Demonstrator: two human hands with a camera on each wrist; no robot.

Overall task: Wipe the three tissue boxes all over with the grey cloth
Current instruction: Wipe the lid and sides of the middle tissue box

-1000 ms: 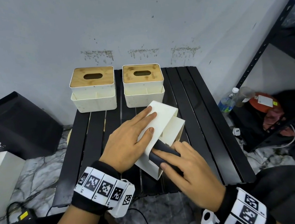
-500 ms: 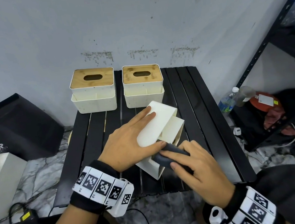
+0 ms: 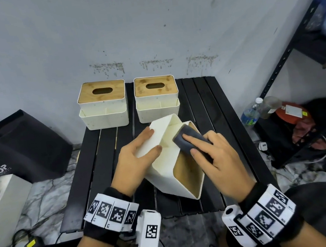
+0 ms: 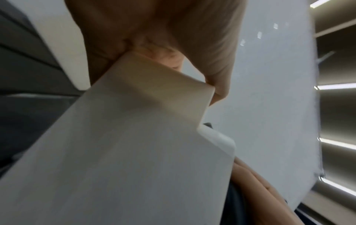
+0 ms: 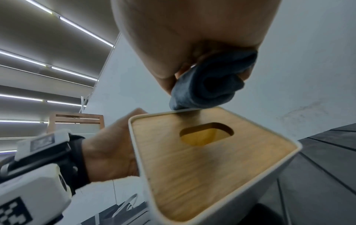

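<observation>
Two cream tissue boxes with wooden lids stand upright at the back of the table, one on the left [image 3: 103, 104] and one on the right [image 3: 156, 97]. The third box [image 3: 163, 172] is tipped over mid-table, its wooden lid [image 5: 192, 167] facing me. My left hand [image 3: 139, 152] grips the wall of its side pocket, thumb inside and fingers outside; the left wrist view shows the box [image 4: 134, 152] close up under that hand [image 4: 163, 30]. My right hand [image 3: 208, 152] holds the folded grey cloth [image 3: 182, 139] and presses it on the box's upper far edge, where the cloth [image 5: 210, 88] meets the rim.
The black slatted table [image 3: 218, 117] stands against a grey wall. A black bag [image 3: 18, 144] and a white unit [image 3: 4, 198] sit on the floor to the left. Bottles [image 3: 250, 113] and a black shelf rack [image 3: 291, 47] are on the right.
The tipped box has turned so its wooden lid faces me. My right hand slid the cloth from the near lower edge to the far upper edge. My left hand went from lying flat to gripping the pocket wall.
</observation>
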